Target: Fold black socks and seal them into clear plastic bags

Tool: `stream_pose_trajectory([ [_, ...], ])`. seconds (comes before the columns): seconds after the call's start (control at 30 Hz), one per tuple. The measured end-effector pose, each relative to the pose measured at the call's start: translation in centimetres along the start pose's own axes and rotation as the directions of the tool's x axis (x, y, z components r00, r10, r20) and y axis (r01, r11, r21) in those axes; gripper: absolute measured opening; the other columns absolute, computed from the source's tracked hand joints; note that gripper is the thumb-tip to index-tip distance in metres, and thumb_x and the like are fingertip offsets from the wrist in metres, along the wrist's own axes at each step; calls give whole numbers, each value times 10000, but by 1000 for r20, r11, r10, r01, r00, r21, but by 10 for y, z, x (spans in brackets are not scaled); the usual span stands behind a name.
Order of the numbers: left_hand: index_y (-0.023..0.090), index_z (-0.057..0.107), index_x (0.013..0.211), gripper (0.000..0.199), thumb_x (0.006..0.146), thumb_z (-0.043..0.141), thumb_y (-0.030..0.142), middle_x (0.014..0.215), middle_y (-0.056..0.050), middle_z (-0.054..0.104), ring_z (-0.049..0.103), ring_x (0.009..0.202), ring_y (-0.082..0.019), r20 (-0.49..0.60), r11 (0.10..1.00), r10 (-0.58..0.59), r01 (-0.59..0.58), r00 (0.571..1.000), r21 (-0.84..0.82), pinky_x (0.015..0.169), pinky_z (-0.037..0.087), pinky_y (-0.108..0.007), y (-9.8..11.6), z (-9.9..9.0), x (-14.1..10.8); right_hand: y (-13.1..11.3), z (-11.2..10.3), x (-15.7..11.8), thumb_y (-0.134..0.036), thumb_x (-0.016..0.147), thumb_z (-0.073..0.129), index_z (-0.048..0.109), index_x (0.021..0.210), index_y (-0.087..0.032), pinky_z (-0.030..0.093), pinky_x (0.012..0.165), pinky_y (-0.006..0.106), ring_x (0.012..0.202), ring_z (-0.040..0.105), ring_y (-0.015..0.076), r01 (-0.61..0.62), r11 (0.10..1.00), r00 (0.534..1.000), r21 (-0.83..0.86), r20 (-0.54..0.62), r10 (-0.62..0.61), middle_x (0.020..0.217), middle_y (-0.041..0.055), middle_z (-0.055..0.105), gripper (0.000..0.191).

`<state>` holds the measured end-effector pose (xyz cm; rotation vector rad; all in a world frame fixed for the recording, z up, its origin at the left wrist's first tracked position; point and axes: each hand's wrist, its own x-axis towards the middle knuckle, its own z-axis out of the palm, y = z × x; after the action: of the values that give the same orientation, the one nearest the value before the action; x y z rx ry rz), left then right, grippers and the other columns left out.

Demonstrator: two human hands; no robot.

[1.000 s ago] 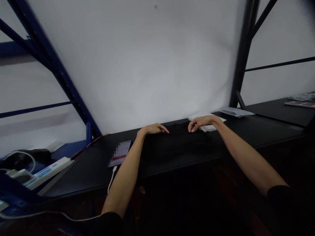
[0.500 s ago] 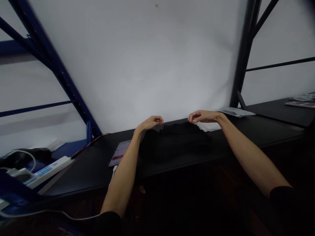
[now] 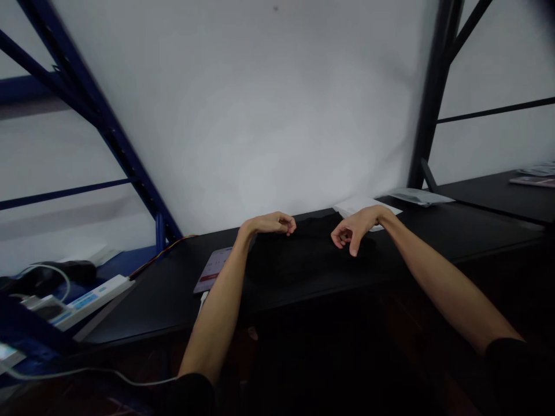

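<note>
A dark black cloth [image 3: 299,254], perhaps a garment, lies on the black table [image 3: 143,300] and blends into it, so its outline is hard to trace. At its far left part is my left hand [image 3: 274,223], fingers curled and closed on the fabric; the fingertips are partly hidden. My right hand [image 3: 356,229] hovers over or rests on the cloth's right side, and I cannot tell whether it touches. Its thumb points down, apart from the bent fingers, with nothing seen between them.
A phone [image 3: 212,269] with a white cable lies left of my left forearm. Behind my right hand are white sheets [image 3: 351,203] and a grey-white packet [image 3: 420,197]. A power strip [image 3: 97,300] sits at the left beside a blue metal frame [image 3: 125,156]. A white wall rises behind.
The cloth's far edge has come down flatter. My right hand has moved lower and nearer, its thumb parting from the fingers. My left hand has shifted slightly right and down.
</note>
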<state>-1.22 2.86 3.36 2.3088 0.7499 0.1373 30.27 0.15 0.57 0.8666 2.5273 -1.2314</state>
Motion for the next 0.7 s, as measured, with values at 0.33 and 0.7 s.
stream_pose_trajectory([
  [0.33, 210, 681, 1049, 263, 818, 700, 334, 946, -26, 655, 590, 854, -150, 168, 1000, 13, -15, 986, 13, 799, 437, -292, 38, 23, 5, -3, 0, -5, -586, 744, 802, 663, 929, -209, 290, 585, 273, 654, 410, 126, 1, 999, 995, -34, -103, -4, 692, -42, 509, 442],
  [0.7, 306, 406, 1413, 867, 665, 830, 417, 1064, -28, 491, 535, 890, -183, 73, 943, -80, 52, 994, 328, 755, 451, -304, 42, 54, 13, -3, -2, -15, -523, 801, 760, 631, 924, -234, 306, 651, 303, 717, 412, 154, 114, 993, 935, 23, -340, -100, 799, -15, 531, 340],
])
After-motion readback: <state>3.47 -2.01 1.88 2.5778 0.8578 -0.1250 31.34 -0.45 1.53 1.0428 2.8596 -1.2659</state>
